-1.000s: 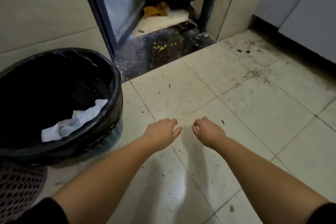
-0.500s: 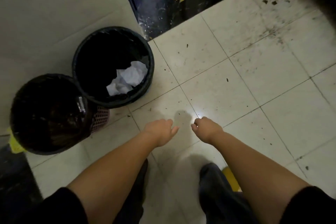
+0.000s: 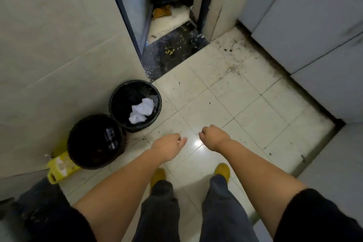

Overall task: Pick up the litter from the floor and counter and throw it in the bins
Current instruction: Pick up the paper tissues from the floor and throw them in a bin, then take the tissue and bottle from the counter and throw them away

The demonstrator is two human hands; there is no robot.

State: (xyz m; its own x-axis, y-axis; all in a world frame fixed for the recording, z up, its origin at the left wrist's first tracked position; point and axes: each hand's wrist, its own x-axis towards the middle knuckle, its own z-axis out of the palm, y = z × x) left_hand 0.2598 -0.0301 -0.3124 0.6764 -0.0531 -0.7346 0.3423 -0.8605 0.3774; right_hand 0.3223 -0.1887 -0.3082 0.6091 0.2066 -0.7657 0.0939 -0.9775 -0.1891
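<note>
You stand on a pale tiled floor (image 3: pixel 245 108), grimy near the grey cabinets (image 3: pixel 314 25). A beige wall (image 3: pixel 49 45) flanks a dark-framed doorway (image 3: pixel 172 25); a light glares off the tiles.

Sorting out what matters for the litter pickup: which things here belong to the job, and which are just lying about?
Job:
far bin, crumpled paper inside
near bin
left hand, right hand, both empty
dark specks on floor

Just there:
yellow container
doorway
cabinets
</note>
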